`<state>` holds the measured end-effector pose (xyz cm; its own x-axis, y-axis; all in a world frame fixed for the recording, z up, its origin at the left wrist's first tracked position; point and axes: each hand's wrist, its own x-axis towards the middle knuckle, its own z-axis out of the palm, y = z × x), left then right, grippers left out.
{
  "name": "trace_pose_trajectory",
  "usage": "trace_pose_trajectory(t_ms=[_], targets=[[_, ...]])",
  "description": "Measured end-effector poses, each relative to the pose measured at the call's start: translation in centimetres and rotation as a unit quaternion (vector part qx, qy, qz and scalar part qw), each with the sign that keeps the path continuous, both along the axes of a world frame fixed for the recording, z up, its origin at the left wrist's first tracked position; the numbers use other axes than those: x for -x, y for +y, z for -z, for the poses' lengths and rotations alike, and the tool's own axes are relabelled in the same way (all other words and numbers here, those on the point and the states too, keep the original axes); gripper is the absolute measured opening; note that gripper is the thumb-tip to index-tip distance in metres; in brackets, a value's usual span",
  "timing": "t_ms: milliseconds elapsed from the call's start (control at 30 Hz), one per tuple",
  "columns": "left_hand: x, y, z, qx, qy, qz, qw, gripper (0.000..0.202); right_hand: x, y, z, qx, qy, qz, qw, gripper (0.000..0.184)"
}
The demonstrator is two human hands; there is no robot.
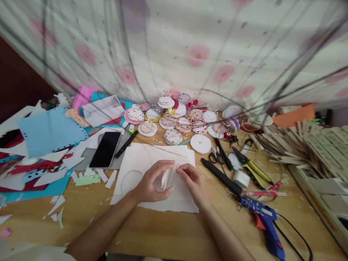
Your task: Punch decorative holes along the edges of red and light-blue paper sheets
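Centre of the worktop (152,233), and here are both bare hands, raised over a stack of white paper (133,197). The left hand (149,186) makes a wide C, thumb below and fingers above, grasping a small white piece (165,179) turned nearly edge-on between them. Just beside it, the right hand (194,181) brings thumb and forefinger together near the piece's upper edge; whether something thin is pinched there, one cannot tell.

Beyond the paper, what a crowd! Layered paper discs (183,124) cluster together, many rimmed with coloured dots, and a plain white disc (200,144) lies at the near side of the group. Over on the left, a dark-screened phone (105,149) lies with a black pen (127,144) near it, and farther out spreads a heap of cut paper topped by a light blue sheet (53,130).

Swing right: black-handled scissors (216,157), yellow-handled pliers (253,168), a white plug (241,179), then a blue glue gun (265,219) nearer the front. Wooden sticks (285,143) pile up at the far right, and a flowered curtain (174,40) hangs behind everything.
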<state>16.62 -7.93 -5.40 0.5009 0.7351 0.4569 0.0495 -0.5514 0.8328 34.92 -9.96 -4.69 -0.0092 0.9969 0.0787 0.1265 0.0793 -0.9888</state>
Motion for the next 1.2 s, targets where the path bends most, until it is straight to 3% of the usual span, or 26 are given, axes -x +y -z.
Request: trace_pose_trajectory(t_ms=[133, 333, 533, 933, 1200], targets=[[-0.11, 0.06, 0.12, 0.032, -0.004, -0.010, 0.999, 0.069, -0.41, -0.07, 0.04, -0.043, -0.029, 0.012, 0.999, 0.011], [-0.37, 0.35, 0.07, 0.137, -0.051, -0.021, 0.989, 0.059, -0.41, -0.07, -0.13, -0.093, -0.004, -0.072, 0.993, 0.014], [-0.36, 0.64, 0.30, 0.195, -0.097, -0.010, 0.976, 0.056, -0.47, -0.11, -0.58, -0.160, -0.072, -0.056, 0.983, 0.019], [-0.30, 0.68, 0.15, 0.227, -0.109, 0.006, 0.968, 0.054, -0.48, -0.21, -0.43, -0.201, -0.091, -0.077, 0.972, 0.035], [-0.11, 0.68, 0.58, 0.240, -0.103, -0.003, 0.965, 0.056, -0.50, -0.22, -0.41, -0.204, -0.101, -0.095, 0.969, 0.036]])
